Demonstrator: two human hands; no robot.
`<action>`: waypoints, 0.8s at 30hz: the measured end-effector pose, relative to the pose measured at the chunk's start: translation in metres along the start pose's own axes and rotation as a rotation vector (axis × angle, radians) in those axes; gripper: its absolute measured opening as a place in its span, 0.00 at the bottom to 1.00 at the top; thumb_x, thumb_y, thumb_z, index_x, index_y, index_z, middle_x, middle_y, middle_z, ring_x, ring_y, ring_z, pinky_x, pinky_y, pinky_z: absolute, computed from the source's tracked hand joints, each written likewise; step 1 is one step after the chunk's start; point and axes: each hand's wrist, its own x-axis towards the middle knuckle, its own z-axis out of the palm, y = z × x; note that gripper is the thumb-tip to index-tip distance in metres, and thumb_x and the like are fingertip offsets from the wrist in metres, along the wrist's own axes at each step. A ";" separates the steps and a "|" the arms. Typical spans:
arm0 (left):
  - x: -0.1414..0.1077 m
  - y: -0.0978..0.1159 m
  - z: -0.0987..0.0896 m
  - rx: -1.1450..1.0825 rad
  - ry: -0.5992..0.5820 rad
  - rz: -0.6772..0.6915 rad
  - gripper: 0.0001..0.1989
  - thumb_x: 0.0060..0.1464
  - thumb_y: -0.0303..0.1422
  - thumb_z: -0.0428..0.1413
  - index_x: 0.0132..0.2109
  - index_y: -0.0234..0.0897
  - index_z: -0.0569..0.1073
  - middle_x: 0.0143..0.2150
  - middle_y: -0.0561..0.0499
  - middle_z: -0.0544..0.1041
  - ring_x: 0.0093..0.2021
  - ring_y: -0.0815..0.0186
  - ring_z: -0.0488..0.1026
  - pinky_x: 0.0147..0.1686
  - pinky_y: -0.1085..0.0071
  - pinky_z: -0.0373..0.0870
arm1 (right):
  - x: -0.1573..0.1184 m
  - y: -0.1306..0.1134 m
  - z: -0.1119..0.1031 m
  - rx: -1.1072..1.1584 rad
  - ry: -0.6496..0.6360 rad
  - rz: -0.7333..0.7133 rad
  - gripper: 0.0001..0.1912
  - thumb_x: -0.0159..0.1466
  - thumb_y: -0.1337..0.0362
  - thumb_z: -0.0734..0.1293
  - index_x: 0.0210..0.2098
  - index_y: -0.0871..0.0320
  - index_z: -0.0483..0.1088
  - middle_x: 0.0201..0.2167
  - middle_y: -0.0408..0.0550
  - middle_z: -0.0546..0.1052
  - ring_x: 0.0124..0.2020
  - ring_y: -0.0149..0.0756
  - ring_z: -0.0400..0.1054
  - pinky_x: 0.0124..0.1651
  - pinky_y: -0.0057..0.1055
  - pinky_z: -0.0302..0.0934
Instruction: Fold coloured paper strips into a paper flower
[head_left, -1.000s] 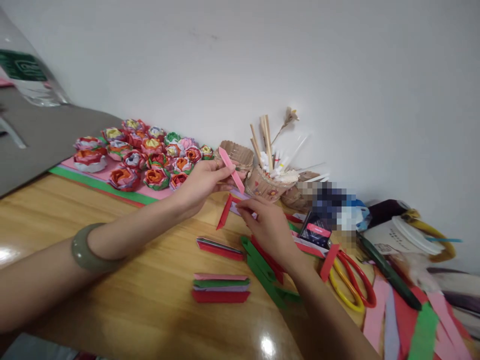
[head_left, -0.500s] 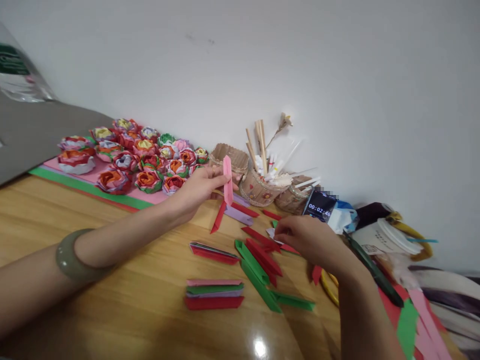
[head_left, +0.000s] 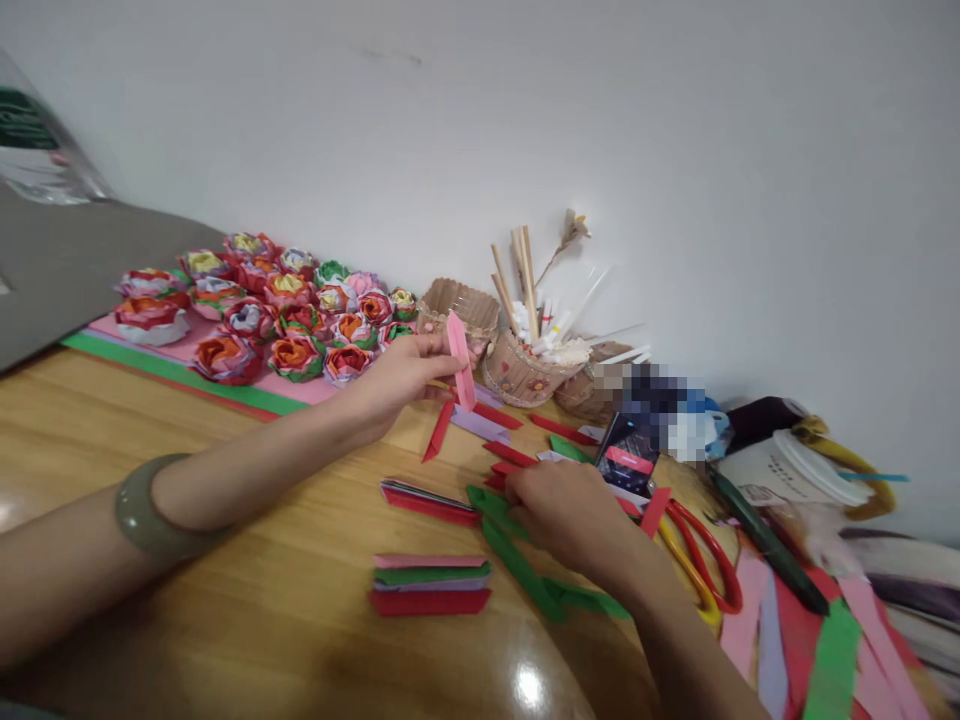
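Observation:
My left hand (head_left: 420,372) pinches a folded pink paper strip (head_left: 461,362), held upright in front of the small woven baskets. Over the folded strips on the wooden table (head_left: 300,560) is my right hand (head_left: 562,505), its fingers curled down among red and green pieces; whatever they grip is hidden. Green folded strips (head_left: 517,570) extend below that hand. Left of it lie a thin stack with a red strip (head_left: 429,505) and a lower stack of pink, green, purple and red strips (head_left: 430,585). Purple and red strips (head_left: 480,428) lie under my left hand.
Several paper flowers (head_left: 297,318) stand on coloured sheets at the left. Baskets (head_left: 529,368) with sticks stand by the wall. At the right are a phone (head_left: 628,455), scissors with red and yellow handles (head_left: 705,565), a dark green tool (head_left: 769,540), a lidded cup (head_left: 795,470) and loose paper strips (head_left: 832,650).
My right hand has moved left and down, from the white and red pieces beside the phone to the green strips. The phone display has changed. My left hand still holds the pink strip, slightly more tilted.

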 end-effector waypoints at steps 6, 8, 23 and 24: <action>0.000 -0.005 0.005 -0.011 -0.018 -0.018 0.06 0.42 0.31 0.60 0.30 0.32 0.75 0.30 0.50 0.76 0.30 0.68 0.72 0.37 0.68 0.68 | -0.008 0.024 -0.021 0.562 0.278 0.103 0.09 0.58 0.62 0.62 0.25 0.56 0.72 0.21 0.42 0.74 0.23 0.31 0.65 0.25 0.25 0.52; -0.002 -0.008 0.009 0.003 -0.089 -0.028 0.05 0.42 0.30 0.61 0.29 0.31 0.75 0.28 0.49 0.76 0.29 0.68 0.72 0.37 0.68 0.68 | -0.008 0.024 -0.024 0.869 0.441 0.067 0.10 0.57 0.58 0.63 0.25 0.57 0.71 0.20 0.42 0.72 0.22 0.30 0.63 0.24 0.25 0.54; -0.014 -0.006 0.022 -0.041 -0.137 0.008 0.03 0.42 0.30 0.61 0.28 0.35 0.77 0.26 0.53 0.76 0.27 0.71 0.70 0.31 0.75 0.67 | 0.006 0.013 -0.014 1.245 0.758 0.118 0.09 0.53 0.60 0.67 0.28 0.60 0.73 0.22 0.43 0.72 0.22 0.28 0.62 0.24 0.24 0.57; -0.014 -0.007 0.021 -0.051 -0.140 0.003 0.04 0.41 0.31 0.62 0.28 0.35 0.77 0.25 0.53 0.76 0.27 0.71 0.70 0.31 0.75 0.67 | 0.006 0.012 -0.015 1.298 0.730 0.094 0.08 0.52 0.60 0.68 0.28 0.60 0.73 0.21 0.42 0.72 0.21 0.27 0.62 0.24 0.24 0.57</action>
